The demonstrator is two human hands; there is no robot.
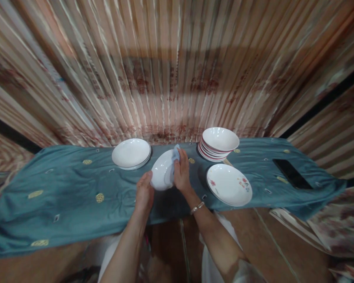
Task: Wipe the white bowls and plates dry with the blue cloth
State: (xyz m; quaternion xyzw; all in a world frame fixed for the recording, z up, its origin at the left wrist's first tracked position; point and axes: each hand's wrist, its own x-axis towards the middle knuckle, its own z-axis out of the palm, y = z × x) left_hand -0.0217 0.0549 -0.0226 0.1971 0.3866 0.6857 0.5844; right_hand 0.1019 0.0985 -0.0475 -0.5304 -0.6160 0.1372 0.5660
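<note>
A white plate (pixel 161 169) is held up, tilted, over the front middle of the cloth-covered table. My left hand (pixel 144 189) is closed on its lower left rim. At the right side of the plate, my right hand (pixel 182 170) grips a light blue cloth (pixel 175 155) and presses it against the rim. A bracelet circles my right wrist. To the left rests a short stack of white plates (pixel 131 153). On the right lie white plates with a flower pattern (pixel 228 184), and behind them stands a stack of white bowls (pixel 220 140) with red rims.
A teal tablecloth (pixel 73 188) with yellow pineapple prints covers the long table and hangs over its front edge. A black phone (pixel 292 173) lies at the right end. Pleated patterned curtains (pixel 171 78) hang right behind the table. Dark poles slope at both sides.
</note>
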